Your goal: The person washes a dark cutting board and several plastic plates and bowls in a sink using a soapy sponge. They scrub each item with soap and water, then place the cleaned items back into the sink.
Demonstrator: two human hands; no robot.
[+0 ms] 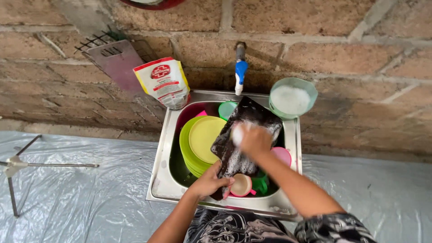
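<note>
A dark, soapy flat tray [243, 130] stands tilted in the steel sink [164, 148]. My left hand [209, 181] grips its near lower edge. My right hand [252, 140] presses a foamy sponge against the tray's upper face. Beside the tray, a stack of yellow-green plates [200, 141] leans at the sink's left side. A small pink cup [242, 185] and a green cup [261, 183] lie at the sink's near end, and a pink plate [283, 155] shows under my right forearm.
A blue tap [240, 67] sticks out of the brick wall above the sink. A pale green bowl of suds [292, 98] sits on the sink's far right corner, a soap refill pouch [164, 81] on the far left. Plastic sheeting [67, 198] covers the counter.
</note>
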